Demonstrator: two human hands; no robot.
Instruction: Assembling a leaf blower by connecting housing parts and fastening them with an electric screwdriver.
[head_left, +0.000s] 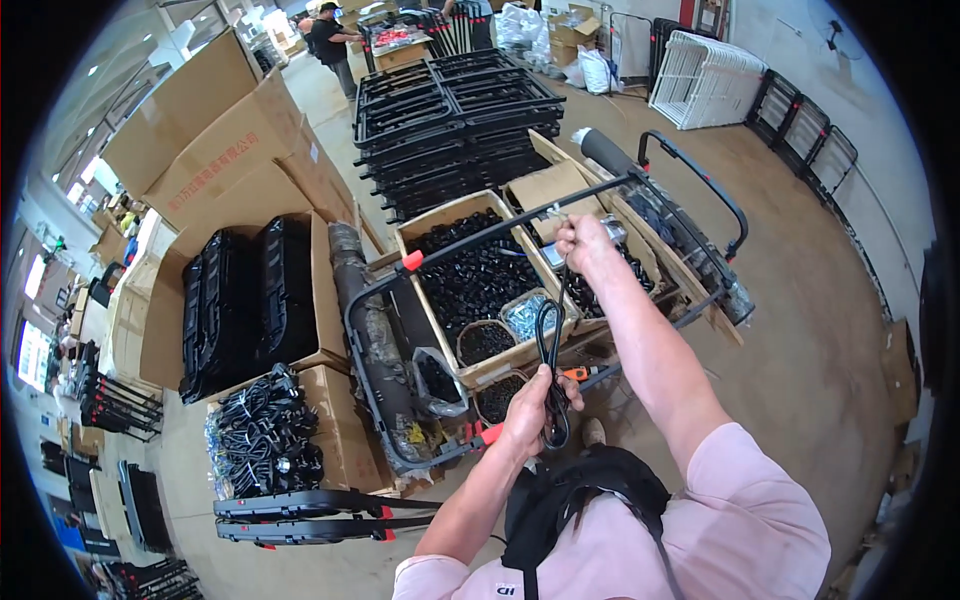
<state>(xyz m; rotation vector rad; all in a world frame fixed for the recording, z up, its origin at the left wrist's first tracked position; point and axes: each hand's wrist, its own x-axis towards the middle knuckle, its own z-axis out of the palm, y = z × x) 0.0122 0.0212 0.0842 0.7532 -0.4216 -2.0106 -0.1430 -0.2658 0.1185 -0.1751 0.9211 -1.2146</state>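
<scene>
My left hand (532,408) is closed round a looped bundle of black cable (557,432) in front of my body. From the bundle a strand runs up to my right hand (585,243), which is closed on it farther forward. A small pale piece (556,211) shows at the right fingertips, its kind unclear, beside the upper tube of a black tubular frame (500,229). That frame lies across the wooden bins, with red parts at its corners. Under it, a wooden bin (408,232) holds many small black parts (470,260) and a basket of silvery hardware (526,318).
At left stand an open carton (160,330) of black panels and a carton (345,425) heaped with bundled cables (265,430). Stacked black frames (450,110) rise beyond the bins. A person (330,45) stands far off. White racks (705,80) lean by the right wall.
</scene>
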